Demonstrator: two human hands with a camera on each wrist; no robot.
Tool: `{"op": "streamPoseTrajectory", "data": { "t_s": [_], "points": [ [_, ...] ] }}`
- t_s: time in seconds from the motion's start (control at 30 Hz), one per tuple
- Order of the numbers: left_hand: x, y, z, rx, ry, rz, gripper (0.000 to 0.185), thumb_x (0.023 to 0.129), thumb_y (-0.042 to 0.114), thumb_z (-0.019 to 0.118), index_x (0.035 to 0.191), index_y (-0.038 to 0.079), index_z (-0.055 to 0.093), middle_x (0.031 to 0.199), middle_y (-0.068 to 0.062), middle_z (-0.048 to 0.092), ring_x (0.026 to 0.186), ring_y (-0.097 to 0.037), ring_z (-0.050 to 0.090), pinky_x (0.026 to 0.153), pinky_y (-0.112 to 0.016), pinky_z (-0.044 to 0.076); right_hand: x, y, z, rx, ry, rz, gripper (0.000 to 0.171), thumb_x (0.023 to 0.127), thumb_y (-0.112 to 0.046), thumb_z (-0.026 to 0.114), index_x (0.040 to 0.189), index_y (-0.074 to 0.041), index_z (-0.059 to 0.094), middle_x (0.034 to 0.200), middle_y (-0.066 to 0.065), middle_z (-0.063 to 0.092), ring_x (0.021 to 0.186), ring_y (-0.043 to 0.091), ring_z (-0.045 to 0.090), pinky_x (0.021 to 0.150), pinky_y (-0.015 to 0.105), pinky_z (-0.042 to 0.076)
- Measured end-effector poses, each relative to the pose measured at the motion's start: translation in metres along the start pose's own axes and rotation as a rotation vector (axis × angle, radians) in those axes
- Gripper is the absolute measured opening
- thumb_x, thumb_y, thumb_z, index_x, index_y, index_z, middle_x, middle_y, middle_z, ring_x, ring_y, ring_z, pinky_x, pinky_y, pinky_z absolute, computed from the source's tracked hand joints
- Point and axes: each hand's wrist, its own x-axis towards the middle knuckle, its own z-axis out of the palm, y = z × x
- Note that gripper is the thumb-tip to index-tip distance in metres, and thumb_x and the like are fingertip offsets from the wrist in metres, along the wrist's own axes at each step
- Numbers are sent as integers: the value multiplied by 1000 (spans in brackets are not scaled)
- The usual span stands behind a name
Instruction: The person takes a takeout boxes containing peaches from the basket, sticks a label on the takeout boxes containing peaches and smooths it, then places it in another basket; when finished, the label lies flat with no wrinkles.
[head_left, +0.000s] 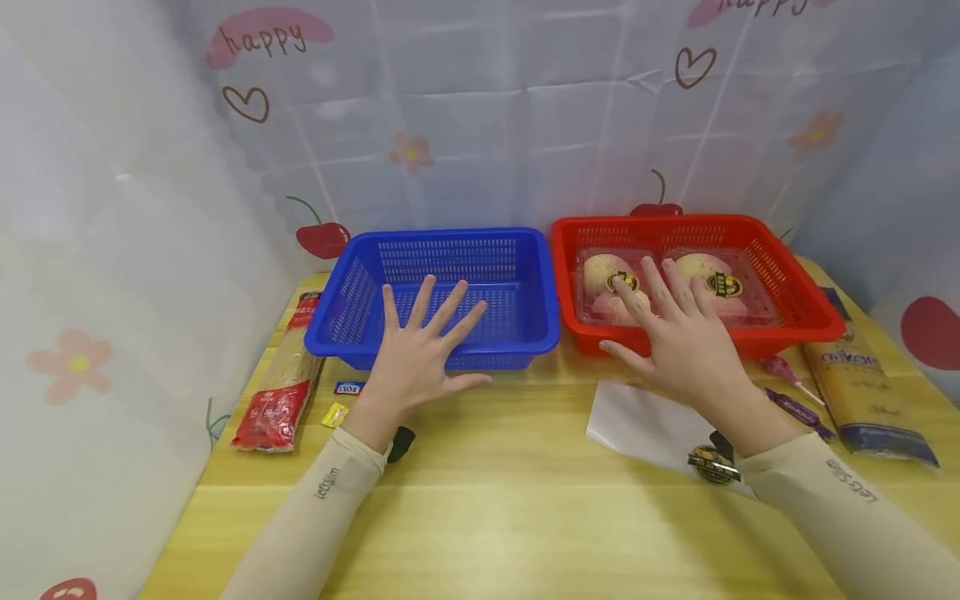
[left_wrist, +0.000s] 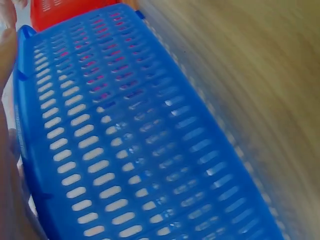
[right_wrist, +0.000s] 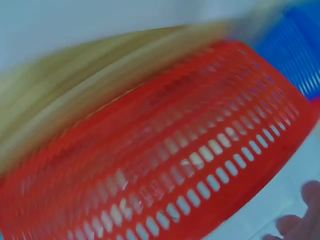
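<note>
Both hands are hovering with fingers spread, the left hand (head_left: 416, 354) near the blue basket (head_left: 525, 333), the right hand (head_left: 686, 346) near the red basket (head_left: 795, 321); sleeves read "Let'sSlim".

A blue perforated plastic basket (head_left: 517, 287) sat empty and upright on the yellow wooden table, just beside a red perforated plastic basket (head_left: 780, 275) on its right. The red one held a clear plastic clamshell of two pale, pink-flecked apples (head_left: 675, 279), lying flat.
</note>
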Motion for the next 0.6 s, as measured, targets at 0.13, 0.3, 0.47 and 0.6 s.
{"op": "streamPoseTrajectory", "data": {
  "t_s": [0.13, 0.3, 0.47, 0.6],
  "points": [
    [-3, -1, 4, -52, -88, -51, 95, 85, 85, 41, 162, 32, 24, 166, -2, 21, 152, -34, 11, 113, -71, 2, 9, -7, 5, 141, -117, 230, 89, 97, -66, 48, 163, -18, 12, 163, 29, 12, 146, 51, 12, 116, 65, 10],
    [-5, 4, 6, -175, -129, -116, 78, 92, 79, 39, 136, 19, 63, 110, -6, 72, 99, -28, 68, 86, -47, 53, 22, -2, 4, 297, -266, 499, 100, 97, -71, 39, 156, 7, 19, 146, 42, 31, 127, 61, 37, 102, 72, 32],
    [-2, 3, 7, -172, -123, -129, 60, 92, 75, 48, 95, 18, 66, 56, 3, 50, 49, -16, 49, 42, -33, 37, 43, 12, -5, 360, -476, 592, 101, 98, -67, 39, 147, 20, 24, 136, 45, 39, 115, 59, 46, 96, 72, 39],
    [0, 2, 6, -180, -124, -128, 55, 91, 74, 51, 89, 20, 62, 52, 5, 42, 45, -14, 42, 40, -31, 32, 58, 21, -8, 397, -612, 608, 83, 104, -55, 35, 140, 20, 38, 125, 39, 51, 107, 52, 50, 96, 69, 42]
  ]
}}
